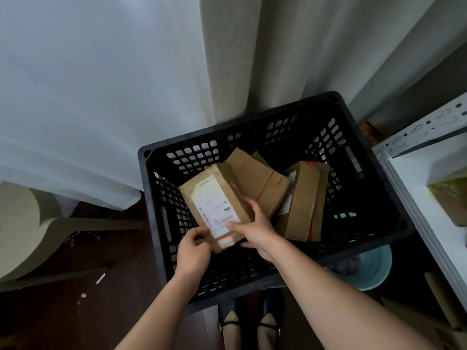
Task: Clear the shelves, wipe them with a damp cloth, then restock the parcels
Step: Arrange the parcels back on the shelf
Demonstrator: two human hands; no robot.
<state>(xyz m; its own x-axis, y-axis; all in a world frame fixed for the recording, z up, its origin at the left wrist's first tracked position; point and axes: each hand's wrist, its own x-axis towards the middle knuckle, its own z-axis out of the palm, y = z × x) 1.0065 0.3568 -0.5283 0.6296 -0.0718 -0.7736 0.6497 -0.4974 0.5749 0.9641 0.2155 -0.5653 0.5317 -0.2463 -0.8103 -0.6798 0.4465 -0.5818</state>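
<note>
brown cardboard parcel with white label point(214, 202) | in black plastic crate point(394, 195), near its front-left corner | left hand point(193, 253) grips its bottom corner | right hand point(255, 229) grips its right edge

One head cam, looks steeply down, close over black crate point(374, 198).

A dark wooden floor point(75, 311) carries a black slatted crate point(374, 198), set close against the pale curtain point(101, 97). Just beside the crate's right corner a teal basin point(371, 276) sits on the floor, partly hidden under the crate's edge. Small scraps of paper point(100, 278) lie scattered to the left. At the right, a white metal shelf point(414, 173) holds a brown box point(452, 205) on its board.
</note>
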